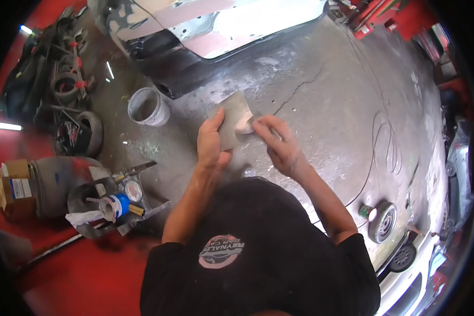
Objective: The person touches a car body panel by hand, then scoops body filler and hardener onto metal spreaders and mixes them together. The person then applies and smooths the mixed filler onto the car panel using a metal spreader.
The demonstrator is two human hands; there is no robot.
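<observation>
My left hand (pixel 209 141) grips a flat grey mixing board (pixel 227 129) by its left edge, thumb on top and fingers underneath. A smear of pale putty (pixel 243 121) lies on the board's right side. My right hand (pixel 279 141) pinches a small dark putty spreader (pixel 256 118), whose edge meets the putty at the board's right edge. Both hands are in front of my chest, over the concrete floor. The fingers under the board are partly hidden.
A car body panel (pixel 216 37) with pale patches stands ahead. A whitish bucket (pixel 149 107) is on the floor to the left. Nearer left, a stand holds a blue-and-white can (pixel 114 207). At right lie a cable (pixel 375 134), a wheel (pixel 383 222) and a small can (pixel 367 212).
</observation>
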